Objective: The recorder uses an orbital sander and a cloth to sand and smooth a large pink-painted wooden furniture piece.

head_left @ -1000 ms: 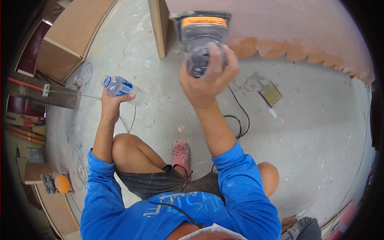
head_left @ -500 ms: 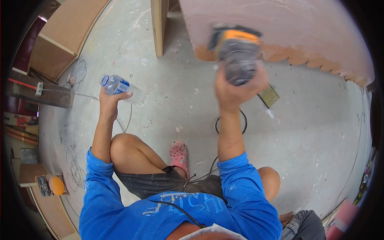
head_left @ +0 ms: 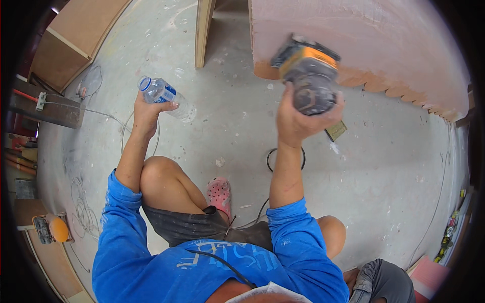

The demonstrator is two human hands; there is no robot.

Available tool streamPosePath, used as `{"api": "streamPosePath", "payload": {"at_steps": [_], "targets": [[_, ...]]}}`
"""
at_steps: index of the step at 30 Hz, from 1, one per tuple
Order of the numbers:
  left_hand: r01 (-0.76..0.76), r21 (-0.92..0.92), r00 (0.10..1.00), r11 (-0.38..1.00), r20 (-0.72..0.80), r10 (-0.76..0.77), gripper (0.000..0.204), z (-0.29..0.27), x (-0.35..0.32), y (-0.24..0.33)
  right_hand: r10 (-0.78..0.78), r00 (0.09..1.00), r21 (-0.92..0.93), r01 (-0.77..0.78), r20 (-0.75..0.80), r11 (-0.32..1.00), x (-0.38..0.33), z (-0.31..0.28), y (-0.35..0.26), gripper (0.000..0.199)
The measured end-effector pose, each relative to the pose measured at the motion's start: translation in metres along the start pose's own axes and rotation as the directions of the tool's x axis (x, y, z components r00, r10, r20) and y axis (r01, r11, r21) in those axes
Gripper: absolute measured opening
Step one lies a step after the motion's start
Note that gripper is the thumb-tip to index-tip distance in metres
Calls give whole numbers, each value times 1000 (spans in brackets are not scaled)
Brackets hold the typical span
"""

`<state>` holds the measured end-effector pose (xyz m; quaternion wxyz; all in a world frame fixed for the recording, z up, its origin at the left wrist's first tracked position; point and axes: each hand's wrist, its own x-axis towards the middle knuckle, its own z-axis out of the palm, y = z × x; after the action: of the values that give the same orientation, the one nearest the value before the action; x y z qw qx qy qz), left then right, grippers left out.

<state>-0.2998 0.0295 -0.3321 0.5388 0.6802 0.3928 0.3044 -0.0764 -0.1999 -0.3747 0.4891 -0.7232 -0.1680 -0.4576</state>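
Observation:
My left hand (head_left: 146, 115) is wrapped round a clear plastic bottle (head_left: 164, 94) with a blue label, its blue-ringed neck tilted up to the left. The bottle is held above the floor, left of centre. In my right hand (head_left: 295, 126) is a power sander (head_left: 312, 83), dark grey with an orange band and somewhat blurred. Its flat black pad lies at the near left part of a pinkish coated panel (head_left: 389, 38); whether it touches cannot be made out. A scalloped brown edge runs along the panel's lower side.
A wooden post (head_left: 203, 38) stands left of the panel. A black cable loop (head_left: 269, 160) and a small yellowish block (head_left: 335, 131) are on the grey floor (head_left: 384, 177). Further left are wooden boxes (head_left: 60, 58), coiled wire (head_left: 83, 212) and another orange sander (head_left: 56, 230). A person's grey-clothed leg (head_left: 384, 283) is at lower right.
The view has shifted a little. The bottle has moved slightly right over the floor. The sander has turned a little, its pad now more slanted against the panel. Both hands keep their hold.

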Motion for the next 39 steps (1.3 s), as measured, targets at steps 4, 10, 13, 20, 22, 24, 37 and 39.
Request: {"api": "streamPosePath", "payload": {"at_steps": [4, 10, 13, 20, 22, 24, 37, 39], "targets": [[33, -23, 998, 999, 61, -32, 70, 2, -2, 5, 489, 869, 402, -422, -75, 812, 50, -2, 2, 98], [53, 28, 999, 998, 5, -53, 71, -8, 10, -8, 63, 998, -2, -63, -8, 998, 23, 3, -18, 93], [63, -4, 998, 998, -17, -63, 71, 2, 9, 0, -68, 998, 82, 68, -2, 994, -15, 12, -20, 90], [53, -111, 998, 992, 38, -49, 71, 7, 5, -1, -159, 987, 89, 156, 35, 984, -17, 6, -13, 89], [84, -96, 996, 992, 43, -80, 72, -1, 5, -4, -125, 992, 48, 125, -4, 991, 15, 3, -21, 89], [105, -92, 994, 990, 50, -101, 72, -2, 5, -5, 53, 997, 98, -47, -53, 994, 44, -1, -29, 90], [118, -264, 989, 957, 115, -90, 69, 27, 18, -27, -250, 965, 55, 247, 79, 968, 58, -45, -68, 92], [142, -270, 985, 952, 136, -108, 72, 24, 19, -30, -55, 996, 71, 50, 73, 996, 84, -52, -78, 95]]}}
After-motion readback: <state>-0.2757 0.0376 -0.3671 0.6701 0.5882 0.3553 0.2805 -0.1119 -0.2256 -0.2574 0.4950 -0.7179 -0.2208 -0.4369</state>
